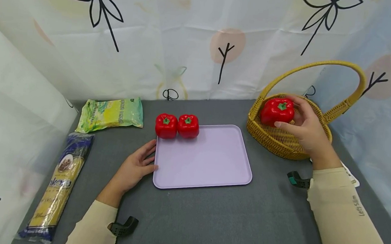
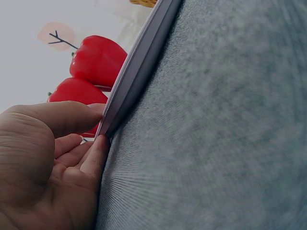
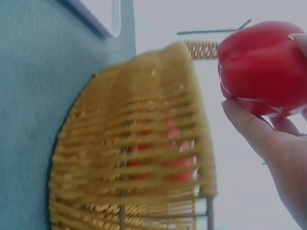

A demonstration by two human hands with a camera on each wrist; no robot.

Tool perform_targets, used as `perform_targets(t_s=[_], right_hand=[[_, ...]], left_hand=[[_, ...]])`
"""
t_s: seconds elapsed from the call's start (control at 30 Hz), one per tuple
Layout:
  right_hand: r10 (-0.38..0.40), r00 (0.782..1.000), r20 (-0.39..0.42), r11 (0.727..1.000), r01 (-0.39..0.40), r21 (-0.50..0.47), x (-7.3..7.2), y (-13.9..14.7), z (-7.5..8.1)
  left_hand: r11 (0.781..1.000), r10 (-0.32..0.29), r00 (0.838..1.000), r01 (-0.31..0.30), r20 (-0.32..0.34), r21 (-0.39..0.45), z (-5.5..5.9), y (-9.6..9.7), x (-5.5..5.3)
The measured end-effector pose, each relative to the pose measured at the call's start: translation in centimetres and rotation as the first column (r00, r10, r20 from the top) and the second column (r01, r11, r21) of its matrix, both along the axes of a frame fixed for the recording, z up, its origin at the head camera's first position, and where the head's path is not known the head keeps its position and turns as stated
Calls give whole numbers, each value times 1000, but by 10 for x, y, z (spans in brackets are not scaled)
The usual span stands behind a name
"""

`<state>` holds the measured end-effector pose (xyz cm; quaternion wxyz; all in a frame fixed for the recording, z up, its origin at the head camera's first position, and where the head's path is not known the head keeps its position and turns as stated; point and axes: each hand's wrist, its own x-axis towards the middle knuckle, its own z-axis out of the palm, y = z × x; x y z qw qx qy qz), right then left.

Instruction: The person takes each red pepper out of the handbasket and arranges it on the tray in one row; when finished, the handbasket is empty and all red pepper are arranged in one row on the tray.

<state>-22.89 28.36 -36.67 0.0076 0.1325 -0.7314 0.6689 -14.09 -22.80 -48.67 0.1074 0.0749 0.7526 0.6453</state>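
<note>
My right hand [image 1: 305,126] grips a red bell pepper [image 1: 277,112] with a green stem, above the wicker basket [image 1: 272,144]. In the right wrist view this pepper [image 3: 264,67] is beyond the basket's rim, fingers beneath it. Something red [image 3: 163,148] shows through the weave. My left hand [image 1: 134,170] holds the left edge of a pale lilac tray [image 1: 203,160]; in the left wrist view the thumb [image 2: 79,117] lies at the tray's rim and a finger sits low against its outer side. Two more bell peppers [image 1: 166,126] [image 1: 188,126] sit side by side at the tray's far left corner.
A green and yellow packet [image 1: 111,114] lies at the back left. In front of it is a long pack of spaghetti [image 1: 60,184] in blue and clear wrap. The basket's tall handle [image 1: 322,64] arches over it. Patterned cloth walls [image 1: 187,42] border the grey table [image 1: 208,225].
</note>
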Motion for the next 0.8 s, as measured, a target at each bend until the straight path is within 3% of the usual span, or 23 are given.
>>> perform_targets(t_s=[0.4, 0.8], right_hand=[[73, 994, -76, 987, -61, 147, 8, -41, 2], [199, 980, -11, 949, -190, 252, -2, -82, -26]], left_hand=[[1000, 4, 1000, -4, 8, -2, 2, 0, 1], [1000, 2, 1000, -2, 16, 2, 2, 0, 1]])
